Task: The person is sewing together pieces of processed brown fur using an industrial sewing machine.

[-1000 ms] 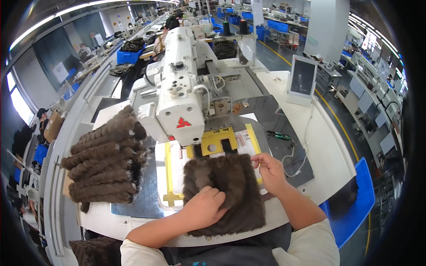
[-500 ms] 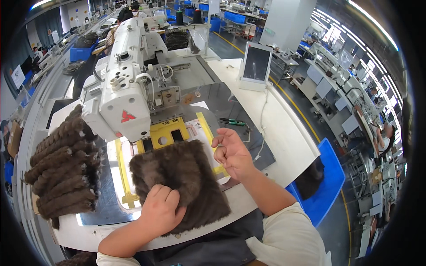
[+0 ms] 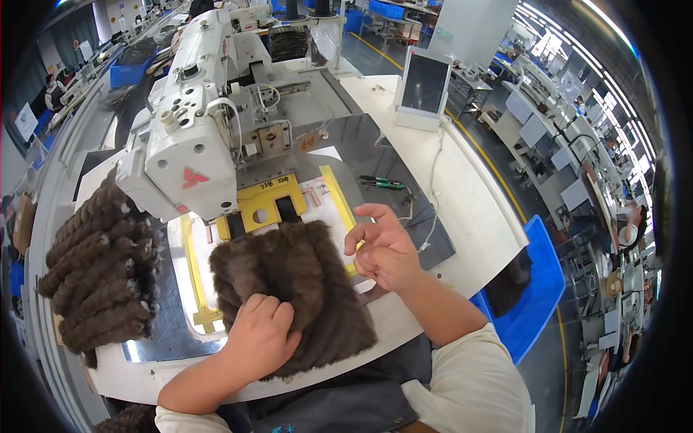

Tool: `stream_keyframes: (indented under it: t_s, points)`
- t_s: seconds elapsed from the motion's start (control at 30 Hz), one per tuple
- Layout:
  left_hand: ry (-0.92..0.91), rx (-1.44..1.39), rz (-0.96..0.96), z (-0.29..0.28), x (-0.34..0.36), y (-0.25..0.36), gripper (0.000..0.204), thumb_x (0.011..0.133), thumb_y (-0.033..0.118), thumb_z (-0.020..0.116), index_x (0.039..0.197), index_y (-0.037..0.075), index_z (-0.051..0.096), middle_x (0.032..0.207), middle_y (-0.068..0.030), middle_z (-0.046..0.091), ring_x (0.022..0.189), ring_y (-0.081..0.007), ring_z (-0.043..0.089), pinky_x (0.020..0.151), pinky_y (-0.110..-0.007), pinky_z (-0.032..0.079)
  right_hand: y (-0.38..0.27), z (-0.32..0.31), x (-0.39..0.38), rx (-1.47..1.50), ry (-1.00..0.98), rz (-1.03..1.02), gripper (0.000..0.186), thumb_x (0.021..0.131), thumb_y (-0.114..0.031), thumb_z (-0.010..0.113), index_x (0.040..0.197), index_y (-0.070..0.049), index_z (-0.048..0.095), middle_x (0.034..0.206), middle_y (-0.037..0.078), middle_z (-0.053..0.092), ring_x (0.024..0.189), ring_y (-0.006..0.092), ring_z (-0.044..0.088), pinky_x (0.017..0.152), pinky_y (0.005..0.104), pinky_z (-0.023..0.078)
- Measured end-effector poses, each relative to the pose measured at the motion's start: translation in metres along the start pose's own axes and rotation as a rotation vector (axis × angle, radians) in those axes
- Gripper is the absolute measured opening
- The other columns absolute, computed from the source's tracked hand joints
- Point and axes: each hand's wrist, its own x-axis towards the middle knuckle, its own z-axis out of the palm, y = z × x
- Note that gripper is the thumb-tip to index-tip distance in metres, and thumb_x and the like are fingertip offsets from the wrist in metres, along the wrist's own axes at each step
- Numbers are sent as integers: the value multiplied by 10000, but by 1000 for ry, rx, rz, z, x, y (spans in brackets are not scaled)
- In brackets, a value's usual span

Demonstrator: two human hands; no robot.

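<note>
A dark brown fur piece (image 3: pixel 334 310) lies over the front of a white sewing template with yellow edging (image 3: pixel 338 191). Part of it is folded up in the middle. My left hand (image 3: pixel 263 335) rests on its near left part, fingers curled into the pile and closed on it; the fingertips are hidden. Just above the fur's right edge, my right hand (image 3: pixel 390 252) is raised, its fingers bent but apart, with nothing visible in them. Behind the fur, a yellow clamp plate (image 3: pixel 268 198) with a round hole sits below the head of a white sewing machine (image 3: pixel 191 155).
Several rolled brown fur pieces (image 3: pixel 105 267) are stacked on the left of the table. Green-handled snippers (image 3: pixel 382 182) lie beyond my right hand. A screen on a stand (image 3: pixel 424 83) is at the back right. A blue bin (image 3: pixel 538 289) with dark fur stands beside the table's right edge.
The view has shifted slightly, so the machine and table sit a little higher. My right hand's fingers have spread a bit wider. My left hand stays on the fur.
</note>
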Motion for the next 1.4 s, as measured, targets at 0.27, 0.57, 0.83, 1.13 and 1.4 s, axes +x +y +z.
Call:
stream_keyframes:
  t_s: [0.27, 0.57, 0.83, 1.13, 1.4]
  points:
    - [-182, -44, -66, -13, 3, -8, 323, 775, 192, 823, 912, 9, 595, 888, -150, 596, 900, -356, 587, 822, -431, 510, 9, -4, 8, -97, 61, -21, 649, 832, 148, 396, 1436, -89, 401, 1108, 180, 632, 526, 78, 447, 529, 253, 419]
    - [152, -38, 17, -4, -8, -12, 355, 705, 59, 775, 1028, 2, 640, 929, -157, 619, 944, -377, 588, 837, -456, 488, 15, -6, 25, -625, 330, 156, 368, 1030, -163, 568, 1372, -31, 532, 1100, 127, 669, 699, 114, 553, 646, 288, 483]
    - [170, 182, 288, 13, -28, -6, 559, 557, 188, 786, 1086, 54, 667, 1010, -107, 614, 1043, -359, 570, 820, -565, 408, 8, 28, 12, -375, 148, 209, 451, 994, -195, 696, 1393, -19, 580, 1289, 86, 677, 1186, 168, 597, 1059, 374, 468]
    - [74, 11, 432, 24, -9, 17, 565, 842, 324, 831, 1272, 7, 648, 1232, -213, 613, 1147, -430, 581, 970, -552, 470, -49, 5, -57, -620, 323, -101, 394, 945, 87, 543, 1319, -16, 615, 1199, 28, 713, 1138, 100, 610, 1016, 300, 479]
    - [28, -11, 293, 34, -4, -3, 575, 837, 203, 787, 1363, 60, 604, 1313, -237, 593, 1201, -448, 559, 1037, -536, 437, -200, -78, -187, -508, 909, -465, 357, 931, 68, 545, 1258, -27, 650, 1183, 93, 732, 1047, 207, 708, 941, 365, 574]
